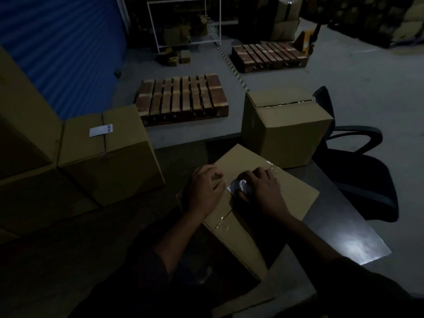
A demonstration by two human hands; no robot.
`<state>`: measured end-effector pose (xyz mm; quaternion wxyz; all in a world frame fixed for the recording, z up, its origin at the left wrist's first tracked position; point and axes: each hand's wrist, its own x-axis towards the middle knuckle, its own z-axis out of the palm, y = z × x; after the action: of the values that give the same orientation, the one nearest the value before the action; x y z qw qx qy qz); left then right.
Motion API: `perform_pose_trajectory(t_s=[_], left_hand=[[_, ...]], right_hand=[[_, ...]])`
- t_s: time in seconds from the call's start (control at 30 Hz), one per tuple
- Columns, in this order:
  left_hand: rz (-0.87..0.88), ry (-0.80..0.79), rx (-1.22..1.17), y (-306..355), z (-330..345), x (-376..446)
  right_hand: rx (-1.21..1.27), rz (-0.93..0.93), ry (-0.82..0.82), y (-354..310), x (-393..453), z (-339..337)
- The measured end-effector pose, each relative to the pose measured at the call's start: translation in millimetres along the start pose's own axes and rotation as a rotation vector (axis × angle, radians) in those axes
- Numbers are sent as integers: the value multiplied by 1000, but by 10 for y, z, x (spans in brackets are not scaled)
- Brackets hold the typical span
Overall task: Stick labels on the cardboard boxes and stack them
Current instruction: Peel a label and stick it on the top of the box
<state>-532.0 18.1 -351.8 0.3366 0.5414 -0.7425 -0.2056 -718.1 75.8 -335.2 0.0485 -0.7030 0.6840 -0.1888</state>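
Note:
A taped cardboard box (289,189) lies on the table right in front of me. A small white label (235,187) sits on its top near the tape seam. My right hand (263,193) presses on the label with its fingertips and covers most of it. My left hand (204,191) rests on the box's left edge, fingers loosely bent, holding nothing. To the left stands another box (119,166) that carries a white label (101,130) on top. A third box (286,134) without a visible label stands behind, at the table's far edge.
More large boxes (25,125) are stacked at the far left. The grey table (339,226) has a black office chair (360,166) at its right. On the floor beyond lie two wooden pallets (181,97) (268,55), a white rack (183,21) and a blue roller door (64,42).

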Motion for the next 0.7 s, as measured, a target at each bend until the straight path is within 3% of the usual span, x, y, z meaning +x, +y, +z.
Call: perform_pose_trajectory(t_s=[0.7], left_hand=[[-23,-15,4,74,-48,-30]], right_hand=[[33,-21,-3,47,92,49]])
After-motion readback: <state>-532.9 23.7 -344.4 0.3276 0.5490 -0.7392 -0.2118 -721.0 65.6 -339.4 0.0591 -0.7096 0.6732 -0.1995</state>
